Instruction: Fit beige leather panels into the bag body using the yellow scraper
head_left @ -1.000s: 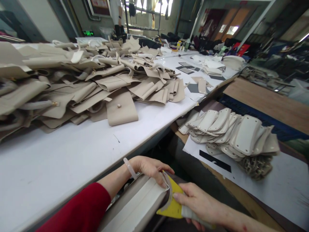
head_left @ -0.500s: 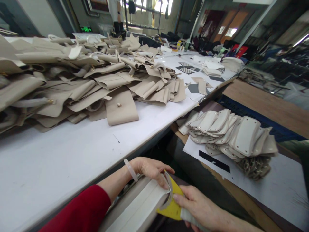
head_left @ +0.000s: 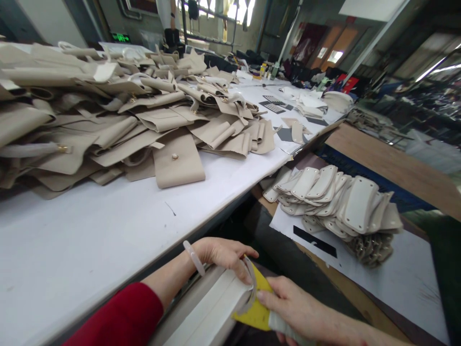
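Observation:
At the bottom centre, a pale beige piece with a white inner face lies lengthwise below my hands. My left hand, with a pale bangle at the wrist, is closed over its far end, thumb on the inside and fingers over the outer edge. My right hand grips a yellow tool with a pale wrapped handle. The yellow blade's curved, greyish edge rests against the end of the piece, close to my left thumb. The fingertips of my right hand are partly hidden under the handle.
A big heap of beige leather-like pieces covers the back left of the white table. To the right, a pile of pale riveted straps lies on a white sheet beside a black strip. A brown board is behind.
The camera view has shifted slightly, so the heap and strap pile appear a little further left. Both hands keep their holds, with hardly any movement at the piece's end.

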Available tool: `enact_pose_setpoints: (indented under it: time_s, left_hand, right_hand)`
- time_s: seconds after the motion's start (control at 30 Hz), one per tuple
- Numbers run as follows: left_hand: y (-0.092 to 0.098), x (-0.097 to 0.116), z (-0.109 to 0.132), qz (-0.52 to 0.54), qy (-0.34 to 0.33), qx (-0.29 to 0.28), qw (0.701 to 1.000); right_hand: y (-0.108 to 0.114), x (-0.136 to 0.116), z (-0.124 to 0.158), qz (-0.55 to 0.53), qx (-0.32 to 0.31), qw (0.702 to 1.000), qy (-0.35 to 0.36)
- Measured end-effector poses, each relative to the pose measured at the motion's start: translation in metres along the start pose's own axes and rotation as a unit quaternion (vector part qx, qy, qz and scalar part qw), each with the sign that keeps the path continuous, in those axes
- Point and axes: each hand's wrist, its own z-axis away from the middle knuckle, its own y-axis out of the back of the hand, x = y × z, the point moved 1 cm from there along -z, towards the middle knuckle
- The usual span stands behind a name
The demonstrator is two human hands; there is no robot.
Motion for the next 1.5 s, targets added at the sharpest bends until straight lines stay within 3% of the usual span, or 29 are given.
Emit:
enact_pose_setpoints:
  time_s: [0.4, 0.53, 0.63, 0.8, 0.97, 1.1, 1.2, 1.3, 1.37, 1.5]
  left_hand:
    - [0.003, -0.008, -0.006, 0.060, 0.005, -0.005, 0.998]
    - [0.001, -0.010, -0.004, 0.146, -0.046, 0.005, 0.988]
    - [-0.003, -0.008, 0.002, 0.145, -0.072, 0.059, 0.985]
    - [-0.010, -0.004, 0.024, 0.100, -0.083, 0.194, 0.972]
    - [-0.029, -0.005, 0.052, 0.134, -0.005, 0.329, 0.935]
    - [-0.053, -0.009, 0.062, 0.136, 0.021, 0.369, 0.919]
    - [-0.066, -0.010, 0.063, 0.118, -0.005, 0.375, 0.919]
    - [-0.071, -0.006, 0.064, 0.096, 0.003, 0.389, 0.916]
    - [-0.072, -0.002, 0.064, 0.087, 0.025, 0.395, 0.914]
    - [-0.073, 0.001, 0.063, 0.096, 0.019, 0.389, 0.916]
  right_hand:
    - [-0.017, -0.001, -0.017, -0.060, 0.039, 0.997, 0.019]
    - [-0.025, 0.000, -0.029, -0.084, 0.031, 0.995, 0.042]
    - [-0.033, -0.003, -0.032, -0.101, 0.033, 0.993, 0.057]
    - [-0.051, -0.011, -0.032, -0.127, 0.048, 0.987, 0.089]
    - [-0.066, -0.005, -0.040, -0.183, 0.018, 0.978, 0.095]
    - [-0.068, 0.010, -0.026, -0.202, -0.016, 0.966, 0.162]
    - [-0.054, 0.018, -0.004, -0.194, 0.027, 0.956, 0.217]
    - [-0.032, 0.014, 0.006, -0.253, 0.160, 0.922, 0.246]
    - [-0.023, 0.007, -0.002, -0.298, 0.209, 0.897, 0.250]
    - [-0.033, 0.001, -0.036, -0.291, 0.179, 0.919, 0.199]
